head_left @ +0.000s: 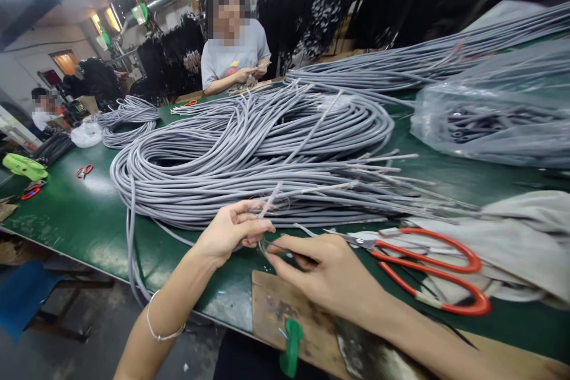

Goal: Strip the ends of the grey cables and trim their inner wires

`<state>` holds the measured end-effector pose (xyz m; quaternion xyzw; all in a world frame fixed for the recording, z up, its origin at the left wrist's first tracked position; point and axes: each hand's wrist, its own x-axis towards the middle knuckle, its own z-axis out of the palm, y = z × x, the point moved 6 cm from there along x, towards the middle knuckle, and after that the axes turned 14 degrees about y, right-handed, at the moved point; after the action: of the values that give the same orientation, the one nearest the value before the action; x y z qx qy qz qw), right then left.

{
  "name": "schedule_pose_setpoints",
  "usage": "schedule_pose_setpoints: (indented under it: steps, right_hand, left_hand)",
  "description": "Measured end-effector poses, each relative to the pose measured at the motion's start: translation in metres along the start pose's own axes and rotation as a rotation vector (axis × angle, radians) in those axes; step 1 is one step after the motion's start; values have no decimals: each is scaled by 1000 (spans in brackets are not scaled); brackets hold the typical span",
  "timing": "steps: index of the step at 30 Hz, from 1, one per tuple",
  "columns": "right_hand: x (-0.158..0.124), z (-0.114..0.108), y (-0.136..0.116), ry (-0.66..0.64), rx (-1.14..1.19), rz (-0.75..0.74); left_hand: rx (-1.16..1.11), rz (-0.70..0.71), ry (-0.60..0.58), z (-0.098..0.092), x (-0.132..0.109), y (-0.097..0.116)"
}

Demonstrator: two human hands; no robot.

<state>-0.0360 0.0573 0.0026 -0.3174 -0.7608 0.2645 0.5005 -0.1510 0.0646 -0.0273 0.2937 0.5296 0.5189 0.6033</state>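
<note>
Right forearm [418,326] nearest; right hand [323,267] pinching fine strands [262,246] just lower-right of left hand [236,225], which grips pale strip [272,197], long axis slanting up-right; gray coils [178,187] beyond.

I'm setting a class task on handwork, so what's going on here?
The person's left hand holds a pale strip, while the right hand pinches fine strands just below it. Coiled grey cables lie beyond on the green table; red-handled scissors lie beside the right hand. Across the table, a co-worker handles something unclear.
</note>
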Motion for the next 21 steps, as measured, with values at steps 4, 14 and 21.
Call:
schedule_pose_setpoints:
  steps: [4, 14, 21]
  right_hand:
    - [0, -17, 1, 212, -75, 2]
    - [-3, -8, -6, 162, -83, -223]
    - [-22, 1, -27, -50, -78, -532]
  left_hand:
    - [-3, 19, 24, 1, -2, 3]
    - [10, -26, 9, 3, -1, -2]
    - [-60, -48, -39, 1, -6, 8]
